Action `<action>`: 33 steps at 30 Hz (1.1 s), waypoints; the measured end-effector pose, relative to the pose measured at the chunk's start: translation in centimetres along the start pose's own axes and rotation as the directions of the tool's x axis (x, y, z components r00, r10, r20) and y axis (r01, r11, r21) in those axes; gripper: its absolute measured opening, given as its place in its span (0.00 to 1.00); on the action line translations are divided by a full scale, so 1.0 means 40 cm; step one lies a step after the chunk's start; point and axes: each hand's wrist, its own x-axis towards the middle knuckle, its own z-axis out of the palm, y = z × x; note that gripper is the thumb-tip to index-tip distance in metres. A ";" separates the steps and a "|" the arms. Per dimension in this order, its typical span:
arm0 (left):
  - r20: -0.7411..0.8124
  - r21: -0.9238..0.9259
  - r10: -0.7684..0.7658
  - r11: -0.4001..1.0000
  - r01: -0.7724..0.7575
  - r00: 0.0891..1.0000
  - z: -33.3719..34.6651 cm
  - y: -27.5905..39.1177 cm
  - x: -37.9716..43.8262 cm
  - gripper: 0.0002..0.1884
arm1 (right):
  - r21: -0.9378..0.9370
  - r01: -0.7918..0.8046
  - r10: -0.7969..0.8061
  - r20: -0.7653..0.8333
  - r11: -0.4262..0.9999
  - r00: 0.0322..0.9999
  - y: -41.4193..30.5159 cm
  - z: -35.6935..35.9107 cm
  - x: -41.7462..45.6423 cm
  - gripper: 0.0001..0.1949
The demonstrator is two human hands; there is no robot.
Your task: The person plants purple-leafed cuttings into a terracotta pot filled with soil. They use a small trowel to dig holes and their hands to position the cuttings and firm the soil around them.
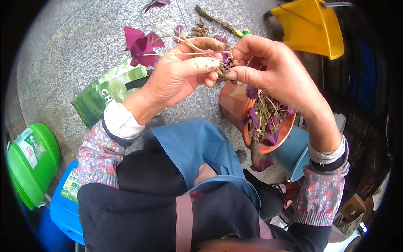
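My left hand pinches the pale stems of a purple-leaved oxalis plant between thumb and fingers. Its dark purple leaves hang out to the upper left. At the base of the stems, my right hand holds the soil-covered roots between thumb and forefinger. The two hands nearly touch. Below my right hand a tilted terracotta-coloured pot holds soil, thin stems and more purple leaves. A tool's worn handle sticks out over the pot's rim.
A green and white bag lies on the grey stone floor. Dug-up roots and a stick-like piece lie beyond my hands. A yellow dustpan-like scoop stands upper right, a blue bucket beside the pot, green and blue containers left.
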 end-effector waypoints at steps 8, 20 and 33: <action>-0.008 0.065 -0.057 0.996 0.057 0.998 0.013 0.003 -0.008 0.10 | 0.395 -0.207 0.196 0.069 0.895 0.978 0.020 -0.038 -0.059 0.12; -0.064 0.109 -0.064 0.991 0.071 0.996 0.072 0.018 0.003 0.10 | 0.575 0.065 0.006 -0.120 0.816 0.993 0.092 0.031 -0.127 0.12; -0.071 0.283 -0.106 0.951 0.122 0.992 0.133 0.007 0.035 0.11 | 0.590 0.071 0.048 -0.184 0.804 0.982 0.161 0.017 -0.196 0.10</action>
